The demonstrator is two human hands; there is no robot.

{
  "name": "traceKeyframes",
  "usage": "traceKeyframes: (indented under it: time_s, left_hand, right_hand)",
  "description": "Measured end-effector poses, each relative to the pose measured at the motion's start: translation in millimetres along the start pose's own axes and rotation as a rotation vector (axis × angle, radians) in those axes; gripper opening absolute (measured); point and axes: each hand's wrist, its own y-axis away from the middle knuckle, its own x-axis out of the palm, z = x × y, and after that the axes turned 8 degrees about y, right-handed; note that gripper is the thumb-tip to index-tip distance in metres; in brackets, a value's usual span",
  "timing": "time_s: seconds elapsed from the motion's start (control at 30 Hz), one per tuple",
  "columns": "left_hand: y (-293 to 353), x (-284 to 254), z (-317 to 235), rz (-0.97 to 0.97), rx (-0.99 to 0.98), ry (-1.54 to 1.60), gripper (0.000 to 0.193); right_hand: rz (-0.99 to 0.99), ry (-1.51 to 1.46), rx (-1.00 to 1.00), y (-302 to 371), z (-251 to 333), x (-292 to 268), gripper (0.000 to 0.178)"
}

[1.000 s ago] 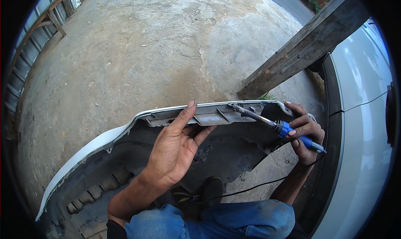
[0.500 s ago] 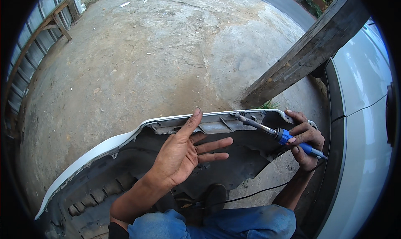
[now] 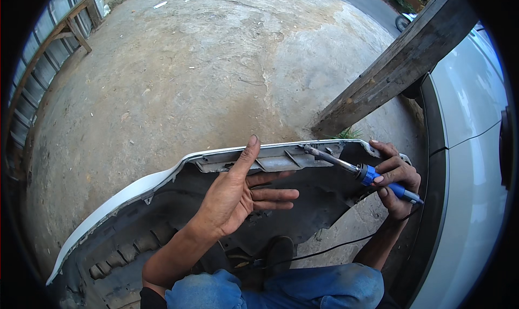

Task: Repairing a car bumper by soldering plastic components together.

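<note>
A white car bumper [image 3: 135, 187] stands before me, its dark ribbed inner side facing up toward me. My right hand [image 3: 399, 176] is closed around the blue handle of a soldering iron [image 3: 368, 174], while its upper fingers rest at the bumper's right end. The iron's metal shaft points left, and its tip meets or nearly meets the inner ledge below the top edge. My left hand [image 3: 227, 200] holds nothing; its thumb points up by the bumper's rim and its fingers stretch right across the inner side. Whether the thumb touches the rim, I cannot tell.
The iron's black cord [image 3: 332, 249] runs left past my jeans [image 3: 330, 287]. A wooden post [image 3: 378, 74] leans beyond the bumper. Along the right is a light-coloured car [image 3: 470, 174]. A wooden frame [image 3: 75, 14] stands against corrugated metal at left; concrete floor [image 3: 178, 76] stretches ahead.
The left hand has shifted very slightly, its fingers drawing a little closer together. The right hand and soldering iron have barely moved. A wheeled vehicle has come into view on the road beyond the post.
</note>
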Motion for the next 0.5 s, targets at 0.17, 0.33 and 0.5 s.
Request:
traceKeyframes:
  time_s: [0.17,0.33,0.5]
  left_hand:
    - [-4,-20,2,0.066,-0.011,0.041,0.056]
    - [-6,-8,5,-0.048,0.058,0.017,0.052]
    - [-6,-5,7,-0.093,0.114,-0.008,0.050]
  right_hand:
    - [-0.004,-0.010,0.001,-1,0,1,0.019]
    - [0.000,0.018,0.004,1,0,-1,0.019]
    - [-0.001,0.011,0.007,0,-1,0,0.019]
